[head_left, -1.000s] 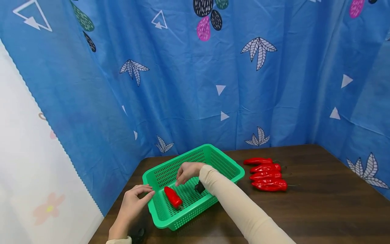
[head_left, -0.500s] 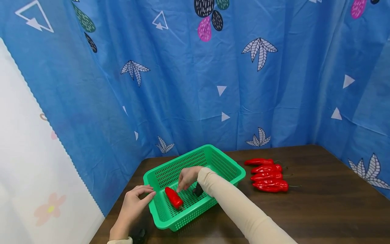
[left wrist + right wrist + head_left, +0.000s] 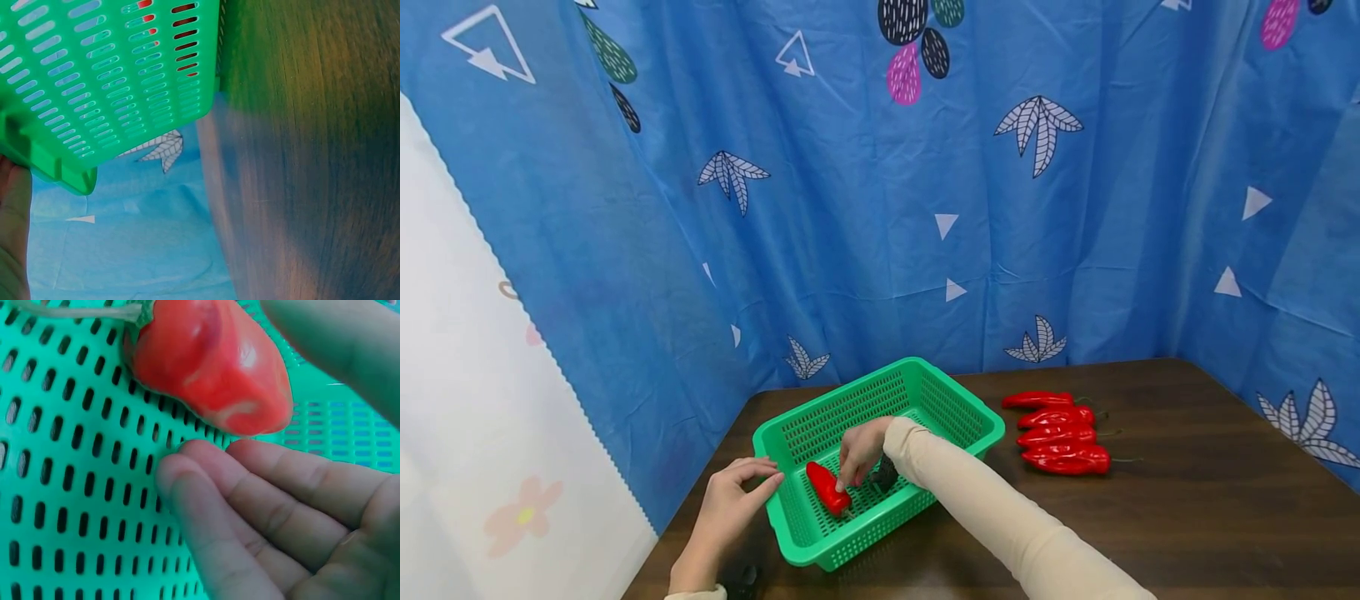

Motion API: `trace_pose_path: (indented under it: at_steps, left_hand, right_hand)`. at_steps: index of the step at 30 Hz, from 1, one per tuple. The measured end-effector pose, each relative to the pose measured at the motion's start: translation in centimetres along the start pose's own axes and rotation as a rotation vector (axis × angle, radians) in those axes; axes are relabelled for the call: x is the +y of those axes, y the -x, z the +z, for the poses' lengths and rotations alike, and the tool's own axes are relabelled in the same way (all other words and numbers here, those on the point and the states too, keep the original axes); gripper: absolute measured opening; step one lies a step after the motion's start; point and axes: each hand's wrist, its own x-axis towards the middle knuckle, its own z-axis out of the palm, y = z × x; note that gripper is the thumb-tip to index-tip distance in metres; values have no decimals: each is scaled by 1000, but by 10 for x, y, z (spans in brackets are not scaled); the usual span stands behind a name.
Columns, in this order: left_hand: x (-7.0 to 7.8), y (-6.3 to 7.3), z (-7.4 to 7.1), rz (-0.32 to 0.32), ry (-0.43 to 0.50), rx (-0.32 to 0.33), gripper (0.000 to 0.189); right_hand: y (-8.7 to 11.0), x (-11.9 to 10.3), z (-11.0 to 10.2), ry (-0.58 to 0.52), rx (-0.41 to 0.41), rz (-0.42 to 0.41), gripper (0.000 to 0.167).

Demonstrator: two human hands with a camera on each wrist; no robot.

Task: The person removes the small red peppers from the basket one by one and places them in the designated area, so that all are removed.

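Note:
A green perforated plastic basket (image 3: pixel 880 529) stands on the table with one red pepper (image 3: pixel 825 483) lying inside. My right hand (image 3: pixel 861 448) reaches down into the basket, and a fingertip meets the pepper's side in the head view. In the right wrist view the pepper (image 3: pixel 212 369) rests on the basket floor, its stem to the left, between a digit at upper right and the loosely bent fingers (image 3: pixel 275 500) below. My left hand (image 3: pixel 730 500) holds the basket's left rim; the left wrist view shows only part of that hand (image 3: pixel 14 219) beneath the rim.
Several red peppers (image 3: pixel 1060 433) lie in a row on the dark wooden table (image 3: pixel 1187 500), right of the basket. A blue patterned curtain (image 3: pixel 880 208) hangs behind, and a white cloth (image 3: pixel 512 375) hangs at left. A small black object (image 3: pixel 745 579) sits below the left hand.
My right hand has moved slightly downward inside the basket, its fingertip now at the pepper's side. The left hand keeps its place at the rim.

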Motion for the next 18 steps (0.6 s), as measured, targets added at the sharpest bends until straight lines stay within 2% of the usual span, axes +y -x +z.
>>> trace_pose_path:
  at_steps: [9, 18]
  left_hand:
    - [0, 0, 0, 9, -9, 3, 6]
    - [1, 1, 0, 5, -14, 3, 8]
  right_hand:
    - [2, 0, 5, 72, -21, 7, 20]
    - [6, -4, 7, 17, -40, 5, 30]
